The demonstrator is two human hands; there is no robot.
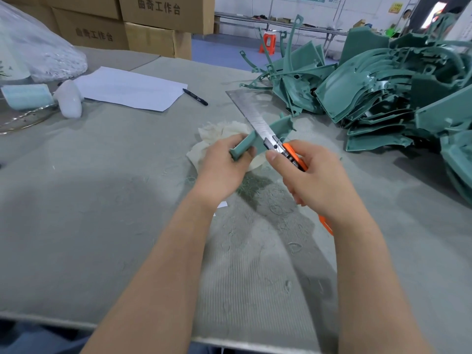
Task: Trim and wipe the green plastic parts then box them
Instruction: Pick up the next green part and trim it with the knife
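At table centre, left hand (224, 162) grips the near-left end of a green part (278, 127), thumb on top, fingers curled round underneath. Right hand (314, 175) holds a knife (288, 152) by its orange handle, fingers wrapped, thumb pressed near the slider. The long blade (252, 114) is extended and lies across the part's upper side, pointing up-left and away from the person. Part's long axis runs from the left grip up-right, so blade and part cross at an angle, the crossing just beyond the left fingertips. Part is held off the table (102, 175), above a crumpled cloth (219, 129). Judged step: trimming, wipe and boxing not yet done for this piece. Next cut likely has to run along the part's edge, with the left hand steadying and the right doing the travel; left fingers sit just beside the blade, so a slip toward them is the risk. Green shavings (251, 185) are scattered under and near the wrists. Pile (383, 93) of more green parts sits right, well apart from the hands. Paper (130, 88) and pen (195, 97) lie far left; cartons (153, 21) are stacked behind.
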